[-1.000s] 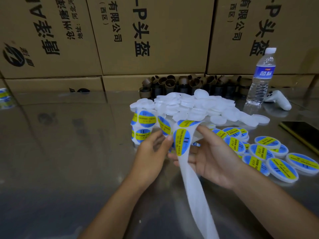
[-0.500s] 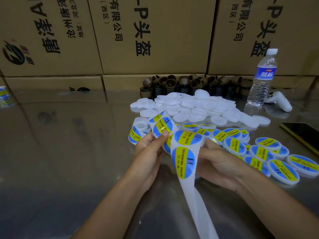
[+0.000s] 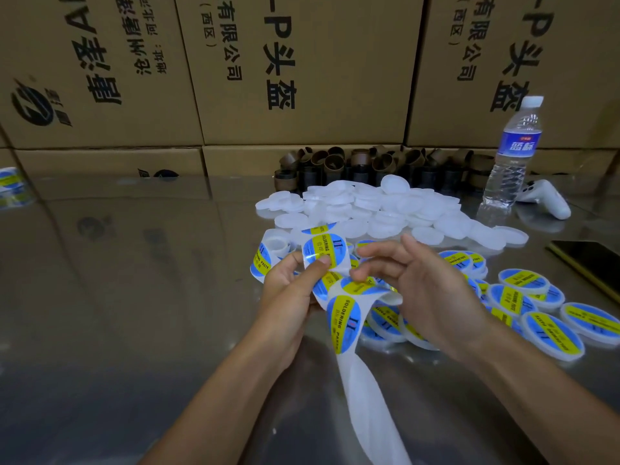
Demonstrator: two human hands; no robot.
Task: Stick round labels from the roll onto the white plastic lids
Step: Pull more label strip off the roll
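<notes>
Below both hands, trailing toward the viewer: spent backing tape (image 3: 367,404), stripped bare.

Just above it, gripping the label strip (image 3: 345,317) with the left hand (image 3: 288,297): thumb (image 3: 322,261) pressed flat on a blue-and-yellow label, fingers curled behind.

Just right of that thumb, hovering with the right hand (image 3: 432,297), fingers loosely curled, thumb and forefinger tips at the strip's fold. Cannot tell whether pinching a label edge or only touching it.

Beside the left hand's knuckles, on the far-left side: the roll (image 3: 271,253), feeding the strip.

Under and to the right of the right hand: labelled lids (image 3: 523,293), done.

Beyond both sets of fingertips: the heap of white plastic lids (image 3: 385,209), bare, none held.

Farther still: cardboard cores (image 3: 335,166), then cartons (image 3: 302,78); far right of the right hand, a water bottle (image 3: 510,162).

Likely trouble:
- Strip bunched and twisted between the hands, so risk of sticky faces meeting, or a label creasing or tearing on peeling.
- With no bare lid in hand, risk of a peeled label clinging to a fingertip and landing off-centre or wrinkled.
- Loose backing tape near the finished lids, liable to drag them.
</notes>
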